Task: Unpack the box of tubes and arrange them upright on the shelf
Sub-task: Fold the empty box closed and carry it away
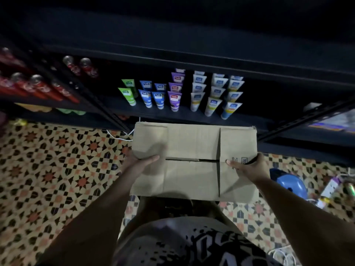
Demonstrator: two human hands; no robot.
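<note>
The closed cardboard box (194,160) hung just in front of the shelf (192,114), where tubes (197,93) stood upright. The left hand (140,160) and right hand (247,167) each kept a holding grip on its sides.

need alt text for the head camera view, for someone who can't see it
A person holds a closed cardboard box in front of their body, left hand and right hand gripping its side edges. Beyond it, a dark shelf holds upright tubes in green, blue, purple and white rows, above a patterned tile floor.
</note>
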